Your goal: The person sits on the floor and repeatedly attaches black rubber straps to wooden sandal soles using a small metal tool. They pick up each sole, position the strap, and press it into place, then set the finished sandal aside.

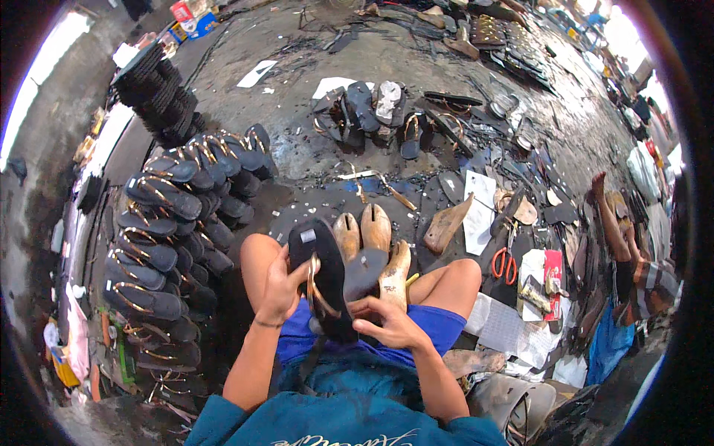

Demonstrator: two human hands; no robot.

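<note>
A black sandal [327,256] with a gold-trimmed strap and a small pale label at its far end is held upright over my lap. My left hand [277,288] is closed on its left side, with the thumb at the strap. Fingers of my right hand [388,322] grip the near right edge of the same sandal. Just right of it rests a dark sole-shaped piece [366,269], partly hidden. Around this piece stand wooden shoe lasts [377,225], and one more pale last [394,276] lies against my right leg.
Rows of finished-looking black sandals [152,256] fill the left side, with a stack of dark soles [152,85] behind. More sandals [362,104] lie ahead. To the right are orange-handled scissors [504,264], a wooden block [446,223], paper sheets [480,212] and another person's leg [611,219].
</note>
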